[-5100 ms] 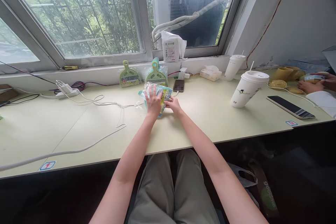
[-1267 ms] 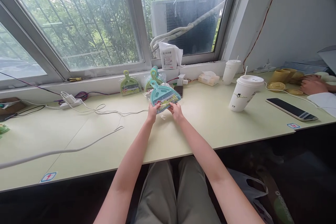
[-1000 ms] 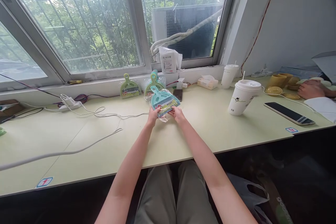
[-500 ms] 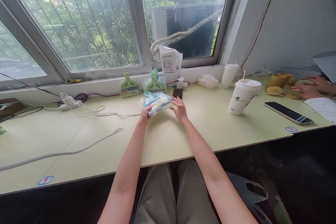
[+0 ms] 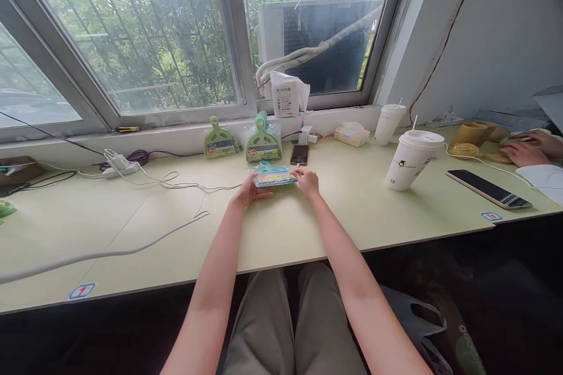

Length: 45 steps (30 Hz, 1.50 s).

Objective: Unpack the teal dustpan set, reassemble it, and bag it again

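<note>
A blue mini dustpan set (image 5: 275, 177) in a clear plastic wrapper, with a printed label, is between my hands, tilted low above the table. My left hand (image 5: 250, 190) grips its left end, with fingers reaching underneath. At the right end, the fingers of my right hand (image 5: 308, 180) pinch its corner. Just behind stands a stack of green and blue mini dustpans (image 5: 263, 143) in wrappers. One more green mini dustpan (image 5: 220, 140) leans against the sill wall to the left.
A dark phone (image 5: 299, 154) with a cable lies behind my right hand. White cups (image 5: 411, 164) and a tissue pack (image 5: 352, 134) stand to the right, near another phone (image 5: 489, 189). A co-worker's hands (image 5: 528, 149) are at far right. Cables and a power strip (image 5: 119, 169) occupy the left.
The blue dustpan set has been lowered and tipped flatter, its label edge now facing me. My right fingers have curled in around its corner, and my left fingers have slid under it.
</note>
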Each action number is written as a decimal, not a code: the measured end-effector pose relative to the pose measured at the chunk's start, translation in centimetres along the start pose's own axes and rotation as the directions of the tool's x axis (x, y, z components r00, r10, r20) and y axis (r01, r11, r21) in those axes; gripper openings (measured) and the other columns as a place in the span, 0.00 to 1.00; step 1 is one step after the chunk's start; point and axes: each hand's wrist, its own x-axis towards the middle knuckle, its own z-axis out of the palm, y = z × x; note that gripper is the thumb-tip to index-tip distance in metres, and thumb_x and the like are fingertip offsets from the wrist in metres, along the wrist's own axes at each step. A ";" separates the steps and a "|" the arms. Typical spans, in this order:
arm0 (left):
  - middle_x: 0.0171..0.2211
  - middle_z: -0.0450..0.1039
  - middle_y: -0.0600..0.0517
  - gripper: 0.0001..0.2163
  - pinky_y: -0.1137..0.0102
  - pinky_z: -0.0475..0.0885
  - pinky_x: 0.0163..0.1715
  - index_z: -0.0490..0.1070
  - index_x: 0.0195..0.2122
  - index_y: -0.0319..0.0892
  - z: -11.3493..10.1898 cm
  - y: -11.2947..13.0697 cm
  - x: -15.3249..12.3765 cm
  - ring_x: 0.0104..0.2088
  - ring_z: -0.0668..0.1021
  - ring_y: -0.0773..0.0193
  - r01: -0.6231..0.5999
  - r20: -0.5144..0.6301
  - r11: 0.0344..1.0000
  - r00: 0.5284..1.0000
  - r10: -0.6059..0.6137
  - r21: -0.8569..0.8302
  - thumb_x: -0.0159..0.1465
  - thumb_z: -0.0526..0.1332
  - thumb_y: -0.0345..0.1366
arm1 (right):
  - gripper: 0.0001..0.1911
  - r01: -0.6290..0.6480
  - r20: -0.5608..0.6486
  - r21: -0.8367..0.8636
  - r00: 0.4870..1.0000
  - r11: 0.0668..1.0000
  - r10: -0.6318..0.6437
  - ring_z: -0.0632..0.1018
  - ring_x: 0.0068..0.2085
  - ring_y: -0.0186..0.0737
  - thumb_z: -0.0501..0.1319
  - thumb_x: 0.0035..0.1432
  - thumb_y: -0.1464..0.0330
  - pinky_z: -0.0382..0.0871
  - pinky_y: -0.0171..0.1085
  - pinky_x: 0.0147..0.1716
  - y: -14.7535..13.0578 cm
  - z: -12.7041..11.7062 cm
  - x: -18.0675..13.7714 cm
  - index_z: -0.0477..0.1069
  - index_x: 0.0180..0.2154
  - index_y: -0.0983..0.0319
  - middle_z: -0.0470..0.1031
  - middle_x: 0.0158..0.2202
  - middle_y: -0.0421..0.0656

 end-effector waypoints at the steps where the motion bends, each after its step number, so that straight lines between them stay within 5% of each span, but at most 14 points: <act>1: 0.40 0.77 0.40 0.20 0.57 0.78 0.37 0.71 0.48 0.39 -0.1 0.0 0.0 0.38 0.81 0.49 0.001 -0.018 1.000 1.000 -0.001 -0.017 0.58 0.60 0.46 | 0.05 -0.001 0.001 0.009 1.000 1.000 0.001 0.77 0.37 0.43 0.65 0.53 0.63 0.64 0.41 0.47 0.0 0.0 0.0 0.78 0.26 0.53 0.79 0.27 0.40; 6: 0.39 0.77 0.42 0.15 0.60 0.79 0.41 0.70 0.44 0.38 -0.6 -0.4 0.2 0.37 0.81 0.55 -0.009 -0.019 1.000 1.000 0.009 0.015 0.55 0.62 0.33 | 0.05 0.010 -0.023 0.125 1.000 0.992 -0.007 0.78 0.35 0.45 0.66 0.51 0.63 0.66 0.43 0.48 -0.1 0.1 0.0 0.78 0.26 0.56 0.77 0.25 0.41; 11: 0.40 0.77 0.42 0.22 0.58 0.78 0.40 0.65 0.50 0.39 -0.1 -0.4 -0.5 0.35 0.82 0.54 -0.067 0.168 0.990 0.985 0.045 0.126 0.54 0.66 0.35 | 0.04 0.123 -0.213 0.096 0.972 0.988 -0.100 0.71 0.53 0.47 0.67 0.49 0.65 0.60 0.46 0.58 -0.5 -0.6 0.2 0.78 0.29 0.56 0.73 0.47 0.46; 14: 0.43 0.77 0.41 0.27 0.57 0.78 0.38 0.62 0.54 0.43 0.4 -0.2 -1.1 0.36 0.82 0.53 -0.087 0.197 0.983 0.979 0.054 0.163 0.53 0.67 0.36 | 0.07 0.073 -0.181 0.139 0.982 0.988 -0.047 0.69 0.55 0.45 0.67 0.49 0.66 0.59 0.45 0.60 -0.6 -0.8 0.2 0.78 0.34 0.57 0.69 0.51 0.46; 22: 0.47 0.76 0.38 0.32 0.61 0.78 0.33 0.61 0.59 0.45 1.3 0.0 -1.3 0.33 0.82 0.52 -0.106 0.164 0.976 0.984 0.075 0.190 0.54 0.68 0.40 | 0.37 -0.221 -0.034 0.345 0.968 0.912 0.248 0.77 0.43 0.43 0.73 0.37 0.68 0.68 0.48 0.51 0.9 -0.9 0.5 0.69 0.52 0.55 0.77 0.36 0.39; 30: 0.51 0.72 0.41 0.57 0.68 0.75 0.29 0.36 0.69 0.57 5.1 -1.5 -1.6 0.31 0.81 0.59 -0.420 0.206 0.840 0.906 0.369 0.344 0.45 0.73 0.31 | 0.30 -0.129 -0.290 0.441 0.916 0.888 0.277 0.79 0.37 0.40 0.68 0.40 0.68 0.73 0.43 0.43 2.7 -1.6 1.6 0.71 0.50 0.60 0.79 0.35 0.41; 33: 0.46 0.74 0.43 0.49 0.70 0.73 0.26 0.38 0.69 0.54 5.3 -2.2 -0.5 0.26 0.79 0.63 -0.468 0.067 0.778 0.870 0.488 0.419 0.52 0.69 0.35 | 0.31 -0.131 -0.271 0.451 0.923 0.883 0.275 0.78 0.37 0.40 0.68 0.40 0.66 0.73 0.41 0.42 2.6 -1.7 1.7 0.72 0.50 0.61 0.79 0.39 0.44; 35: 0.44 0.75 0.45 0.36 0.68 0.71 0.26 0.49 0.67 0.51 4.8 -2.4 0.2 0.23 0.78 0.63 -0.441 -0.074 0.756 0.840 0.538 0.484 0.59 0.63 0.38 | 0.28 -0.109 -0.225 0.423 0.949 0.899 0.221 0.78 0.38 0.42 0.68 0.41 0.64 0.73 0.41 0.40 2.2 -1.4 1.6 0.75 0.47 0.62 0.80 0.41 0.46; 38: 0.39 0.76 0.46 0.18 0.67 0.69 0.33 0.67 0.54 0.48 3.4 -2.3 1.0 0.31 0.79 0.56 -0.372 -0.274 0.677 0.711 0.648 0.636 0.61 0.61 0.39 | 0.24 -0.036 -0.199 0.278 0.976 0.960 0.094 0.78 0.37 0.44 0.67 0.43 0.59 0.72 0.40 0.38 1.3 -0.5 1.6 0.77 0.44 0.63 0.81 0.38 0.47; 40: 0.35 0.76 0.45 0.14 0.66 0.67 0.37 0.70 0.48 0.48 2.3 -1.9 1.4 0.39 0.78 0.51 -0.288 -0.333 0.609 0.630 0.702 0.739 0.61 0.61 0.39 | 0.22 0.004 -0.197 0.156 0.980 0.988 0.027 0.78 0.34 0.44 0.66 0.47 0.57 0.71 0.39 0.37 0.6 0.3 2.0 0.78 0.43 0.62 0.81 0.35 0.46; 45: 0.37 0.77 0.44 0.16 0.65 0.66 0.37 0.67 0.54 0.47 -0.9 0.4 3.5 0.40 0.77 0.51 0.018 -0.320 0.401 0.635 0.703 0.916 0.66 0.55 0.41 | 0.18 0.123 -0.117 -0.064 0.985 0.990 -0.130 0.78 0.33 0.43 0.60 0.55 0.58 0.68 0.37 0.36 -0.4 2.8 4.6 0.78 0.43 0.60 0.81 0.36 0.46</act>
